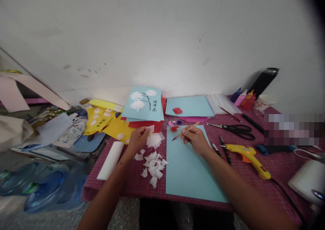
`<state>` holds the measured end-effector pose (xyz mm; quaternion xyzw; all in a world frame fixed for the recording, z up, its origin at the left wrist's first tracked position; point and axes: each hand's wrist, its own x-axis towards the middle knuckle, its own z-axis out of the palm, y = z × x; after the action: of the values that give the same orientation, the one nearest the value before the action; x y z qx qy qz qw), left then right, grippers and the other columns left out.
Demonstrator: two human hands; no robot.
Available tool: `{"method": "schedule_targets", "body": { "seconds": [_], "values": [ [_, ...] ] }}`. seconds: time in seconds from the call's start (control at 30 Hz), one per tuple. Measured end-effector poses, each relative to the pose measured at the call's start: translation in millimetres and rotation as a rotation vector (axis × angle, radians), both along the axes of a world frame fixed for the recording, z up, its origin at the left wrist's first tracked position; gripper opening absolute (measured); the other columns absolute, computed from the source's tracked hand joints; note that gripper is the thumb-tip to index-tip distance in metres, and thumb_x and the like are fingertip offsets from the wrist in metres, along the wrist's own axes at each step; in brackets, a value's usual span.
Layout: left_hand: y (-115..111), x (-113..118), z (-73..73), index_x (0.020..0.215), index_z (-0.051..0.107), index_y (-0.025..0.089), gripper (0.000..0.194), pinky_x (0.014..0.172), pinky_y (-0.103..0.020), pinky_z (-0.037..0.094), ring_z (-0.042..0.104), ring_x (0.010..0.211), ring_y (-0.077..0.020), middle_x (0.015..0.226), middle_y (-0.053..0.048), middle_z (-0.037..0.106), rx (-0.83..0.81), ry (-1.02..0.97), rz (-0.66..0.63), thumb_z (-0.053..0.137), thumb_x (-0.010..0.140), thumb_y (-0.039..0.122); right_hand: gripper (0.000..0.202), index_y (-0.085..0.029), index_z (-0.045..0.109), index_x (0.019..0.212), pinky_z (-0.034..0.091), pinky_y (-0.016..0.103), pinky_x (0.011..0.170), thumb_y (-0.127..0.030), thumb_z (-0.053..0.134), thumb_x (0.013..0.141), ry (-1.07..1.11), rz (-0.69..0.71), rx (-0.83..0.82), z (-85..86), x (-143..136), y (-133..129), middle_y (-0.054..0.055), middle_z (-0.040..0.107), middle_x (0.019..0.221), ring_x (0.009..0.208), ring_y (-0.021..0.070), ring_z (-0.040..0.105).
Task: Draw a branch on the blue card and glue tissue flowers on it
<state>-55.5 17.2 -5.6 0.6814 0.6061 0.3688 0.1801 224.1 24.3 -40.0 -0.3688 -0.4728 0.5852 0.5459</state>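
Note:
My left hand (138, 138) is closed, its fingertips pinching a small piece of white tissue paper (151, 129). Just beneath it lie white tissue squares (156, 140), and nearer the table's front edge is a loose heap of crumpled tissue pieces (154, 165). In my right hand (195, 138) is a paintbrush (178, 136), gripped like a pen. Its dark tip points left above the upper part of a light blue sheet of paper (190, 172). Beyond that sheet's top edge are small paint dishes (174, 129) holding red, pink and dark blue.
A blue card with white flowers (143, 103) leans at the back. A white paper roll (111, 160) lies left. To the right are black scissors (236, 130), a yellow glue gun (250, 157) with its cord, markers (225, 150), paint bottles (245, 99) and a black flask (262, 83).

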Motion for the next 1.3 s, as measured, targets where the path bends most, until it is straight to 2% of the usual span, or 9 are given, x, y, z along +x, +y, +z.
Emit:
{"method": "schedule_targets", "body": {
  "seconds": [0.1,0.2,0.3,0.43,0.67,0.93,1.1,1.3],
  "values": [
    [-6,11,6.2,0.071,0.063,0.017,0.032,0.056,-0.023,0.036,0.052,0.061,-0.0129,0.063,0.002,0.057,-0.055,-0.167,-0.025,0.055,0.089,0.042,0.026,-0.017,0.066,0.074,0.037,0.024,0.046,-0.04,0.078,0.079,0.023,-0.013,0.005,0.0,0,1,0.0,0.067,0.065,0.046,0.0093,0.054],
    [-6,32,7.2,0.078,0.067,0.016,0.027,0.059,-0.023,0.044,0.059,0.062,-0.0141,0.068,-0.001,0.065,-0.181,-0.454,-0.102,0.062,0.085,0.041,0.026,-0.018,0.065,0.078,0.037,0.024,0.045,-0.04,0.078,0.08,0.068,-0.034,0.007,1.7,0,1,-0.001,0.067,0.066,0.046,0.0096,0.054],
    [-3,55,2.8,0.084,0.07,0.014,0.027,0.062,-0.025,0.051,0.064,0.065,-0.0149,0.074,-0.004,0.069,-0.292,-0.741,-0.16,0.069,0.08,0.041,0.026,-0.02,0.064,0.083,0.038,0.024,0.045,-0.042,0.076,0.081,0.115,-0.047,0.014,4.9,1,1,-0.001,0.067,0.068,0.046,0.0099,0.054],
    [0,78,-8.3,0.089,0.071,0.013,0.033,0.06,-0.025,0.052,0.065,0.066,-0.0144,0.078,-0.005,0.069,-0.361,-0.938,-0.161,0.078,0.073,0.041,0.027,-0.022,0.063,0.085,0.038,0.025,0.046,-0.046,0.074,0.082,0.144,-0.058,0.031,8.2,0,0,-0.001,0.069,0.071,0.045,0.0101,0.053],
    [-3,80,-23.0,0.095,0.072,0.013,0.041,0.061,-0.025,0.053,0.068,0.069,-0.0155,0.081,-0.006,0.071,-0.429,-1.048,-0.219,0.083,0.07,0.042,0.026,-0.018,0.067,0.079,0.033,0.026,0.045,-0.042,0.076,0.082,0.071,-0.018,0.04,8.1,-5,-2,0.002,0.07,0.072,0.046,0.009,0.05],
    [-7,79,-16.0,0.094,0.075,0.012,0.039,0.062,-0.026,0.052,0.068,0.068,-0.0157,0.082,-0.008,0.073,-0.445,-1.057,-0.249,0.084,0.069,0.041,0.028,-0.018,0.066,0.081,0.031,0.025,0.045,-0.044,0.075,0.082,0.022,-0.021,0.042,4.8,-5,0,0.001,0.069,0.071,0.045,0.0083,0.05],
    [-10,77,-12.2,0.093,0.077,0.012,0.034,0.064,-0.027,0.051,0.067,0.067,-0.0156,0.084,-0.011,0.076,-0.51,-1.111,-0.294,0.086,0.065,0.03,0.03,-0.018,0.066,0.081,0.033,0.025,0.045,-0.047,0.074,0.081,0.008,-0.009,0.021,3.6,-4,0,0.0,0.068,0.067,0.046,0.0094,0.05],
    [-9,72,-16.5,0.094,0.077,0.013,0.033,0.067,-0.029,0.052,0.069,0.07,-0.0172,0.085,-0.011,0.077,-0.549,-1.164,-0.36,0.082,0.062,0.021,0.031,-0.018,0.067,0.082,0.032,0.025,0.045,-0.048,0.076,0.08,0.003,-0.006,0.002,1.9,-4,1,0.002,0.07,0.073,0.046,0.0096,0.051]
  ]
}}
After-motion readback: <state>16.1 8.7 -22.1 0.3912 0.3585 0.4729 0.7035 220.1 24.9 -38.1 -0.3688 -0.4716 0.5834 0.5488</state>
